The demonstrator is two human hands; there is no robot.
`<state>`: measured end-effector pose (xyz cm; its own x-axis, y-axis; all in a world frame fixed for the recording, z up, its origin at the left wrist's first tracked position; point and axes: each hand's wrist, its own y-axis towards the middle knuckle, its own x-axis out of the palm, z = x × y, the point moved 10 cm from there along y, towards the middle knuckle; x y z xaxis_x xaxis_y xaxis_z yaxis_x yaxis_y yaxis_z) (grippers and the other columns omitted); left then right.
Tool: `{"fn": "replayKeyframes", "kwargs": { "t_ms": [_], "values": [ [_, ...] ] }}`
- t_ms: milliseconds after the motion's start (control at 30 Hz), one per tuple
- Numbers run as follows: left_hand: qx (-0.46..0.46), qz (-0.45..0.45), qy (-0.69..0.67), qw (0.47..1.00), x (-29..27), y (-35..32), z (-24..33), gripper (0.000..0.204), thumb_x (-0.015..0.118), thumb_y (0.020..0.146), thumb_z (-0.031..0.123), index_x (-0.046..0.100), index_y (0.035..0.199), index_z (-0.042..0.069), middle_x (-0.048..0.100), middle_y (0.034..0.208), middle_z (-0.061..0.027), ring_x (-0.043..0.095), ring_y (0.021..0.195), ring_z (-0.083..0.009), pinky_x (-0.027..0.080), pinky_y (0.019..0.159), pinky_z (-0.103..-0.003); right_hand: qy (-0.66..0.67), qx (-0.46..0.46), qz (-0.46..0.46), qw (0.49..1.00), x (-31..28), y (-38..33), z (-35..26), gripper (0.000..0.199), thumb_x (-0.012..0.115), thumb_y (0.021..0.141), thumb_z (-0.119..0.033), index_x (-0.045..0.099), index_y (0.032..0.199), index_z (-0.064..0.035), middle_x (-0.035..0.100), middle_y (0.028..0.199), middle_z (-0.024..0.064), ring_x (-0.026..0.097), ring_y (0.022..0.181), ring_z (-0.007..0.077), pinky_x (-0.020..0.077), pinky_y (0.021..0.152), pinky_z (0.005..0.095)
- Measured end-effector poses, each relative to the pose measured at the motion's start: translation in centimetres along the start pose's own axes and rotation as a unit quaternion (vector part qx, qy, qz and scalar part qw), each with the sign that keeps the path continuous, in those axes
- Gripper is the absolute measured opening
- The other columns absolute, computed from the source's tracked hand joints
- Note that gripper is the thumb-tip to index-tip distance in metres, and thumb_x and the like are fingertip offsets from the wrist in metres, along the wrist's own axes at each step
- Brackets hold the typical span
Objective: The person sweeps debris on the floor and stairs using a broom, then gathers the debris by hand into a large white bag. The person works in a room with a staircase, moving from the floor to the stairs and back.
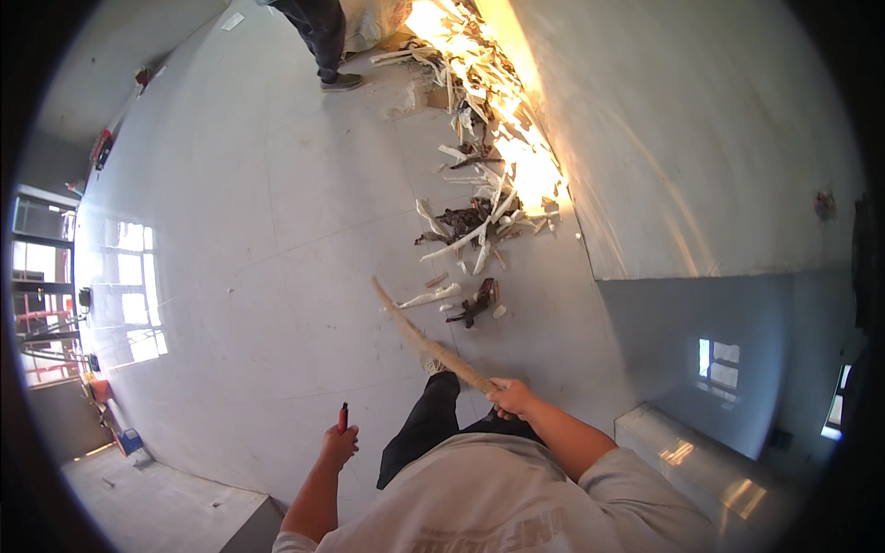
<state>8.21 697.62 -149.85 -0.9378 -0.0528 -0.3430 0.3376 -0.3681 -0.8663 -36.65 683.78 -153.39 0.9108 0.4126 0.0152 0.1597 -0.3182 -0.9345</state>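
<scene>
My right hand is closed around one end of a long, curved, tan stick-like piece. It tapers away from me toward the far left, above the floor. My left hand grips a small red tool with a black tip, held upright; its exact kind is too small to make out. The two hands are apart, on either side of my body. Beyond the tan piece, white and dark brown scraps lie scattered on the floor. A dark scrap is the one nearest to me.
The scrap heap continues along the right wall, where a glaring bright patch washes out detail. Another person's leg stands at the far end, beside a pale bag. Smooth grey floor spreads left. A low block stands right.
</scene>
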Motion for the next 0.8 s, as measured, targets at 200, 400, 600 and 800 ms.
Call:
{"fn": "replayKeyframes", "kwargs": {
  "t_ms": [200, 400, 600, 800],
  "values": [
    [-0.071, 0.049, -0.055, 0.995, -3.1, -2.4, -7.3, 0.025, 0.064, 0.091, 0.025, 0.058, 0.093, 0.001, 0.061, 0.072, -0.007, 0.061, 0.055, -0.0182, 0.049, 0.047, -0.033, -0.282, -0.049, -0.015, 0.958, -9.8, 9.7, -7.0, 0.032, 0.065, 0.084, -0.018, 0.065, 0.115, -0.0112, 0.064, 0.074, 0.0095, 0.062, 0.056, 0.0215, 0.0512, 0.048, 0.0371],
    [-0.151, 0.082, -0.138, 0.976, 0.7, -5.8, -11.1, 0.024, 0.063, 0.091, 0.024, 0.059, 0.094, 0.001, 0.061, 0.072, -0.0084, 0.061, 0.054, -0.0196, 0.049, 0.046, -0.033, -0.754, -0.087, 0.056, 0.648, -24.9, 10.1, -26.1, 0.023, 0.065, 0.076, -0.019, 0.072, 0.095, -0.0063, 0.072, 0.081, 0.0139, 0.07, 0.067, 0.0268, 0.0562, 0.064, 0.0401],
    [-0.139, 0.098, -0.231, 0.958, 11.0, -9.5, -5.3, 0.023, 0.064, 0.09, 0.023, 0.059, 0.093, 0.001, 0.061, 0.074, -0.0081, 0.061, 0.055, -0.0192, 0.049, 0.047, -0.032, -0.589, -0.106, 0.285, 0.749, -34.8, 6.8, -46.8, 0.027, 0.06, 0.078, -0.021, 0.073, 0.094, -0.0037, 0.071, 0.1, 0.0187, 0.069, 0.092, 0.0338, 0.0549, 0.079, 0.0434],
    [-0.136, 0.068, -0.206, 0.967, 22.5, -13.3, 3.7, 0.026, 0.065, 0.089, 0.026, 0.06, 0.093, 0.002, 0.062, 0.075, -0.0066, 0.062, 0.058, -0.0169, 0.05, 0.05, -0.031, -0.381, -0.253, 0.379, 0.804, -39.2, 2.6, -54.3, 0.04, 0.059, 0.079, -0.021, 0.066, 0.116, -0.0065, 0.068, 0.11, 0.0227, 0.065, 0.103, 0.037, 0.0511, 0.089, 0.0436]
  ]
}}
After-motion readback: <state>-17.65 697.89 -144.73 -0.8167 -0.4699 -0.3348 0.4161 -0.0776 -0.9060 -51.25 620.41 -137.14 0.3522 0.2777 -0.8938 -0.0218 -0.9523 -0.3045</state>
